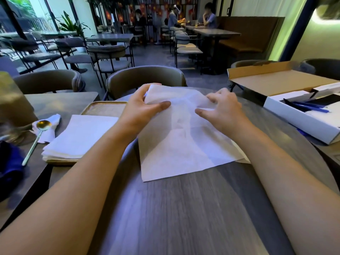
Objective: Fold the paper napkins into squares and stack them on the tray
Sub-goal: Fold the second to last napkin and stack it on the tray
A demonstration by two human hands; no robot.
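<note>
On the grey wood-grain worktop (184,208), toward its far edge, a large white paper napkin (184,144) lies partly unfolded, its near corner flat on the surface and its far part lifted. Both hands work at that far part. Her or his left hand (145,105) pinches the raised far-left edge, thumb lying on top of the paper and the other fingers curled behind it. To the right, the right hand (224,109) grips the far-right part of the same sheet, thumb pressed onto the upper face and fingers bent over a bunched fold. A second layer of paper shows just under the napkin's right edge.

Left of the napkin, on an adjoining worktop, a gold-rimmed tray (104,108) carries a stack of folded napkins (79,137) that covers its near half; the far half of the tray is bare. Beside the stack, at the left edge, a gold spoon (35,138) rests with its bowl on a crumpled white napkin (49,129). A dark blue cloth (9,162) lies at the near left.

Along the right edge sits an open white box (301,120) holding blue pens (305,106), and behind it an open cardboard box (276,80). Beyond the far edge stands a padded chair (145,78).
</note>
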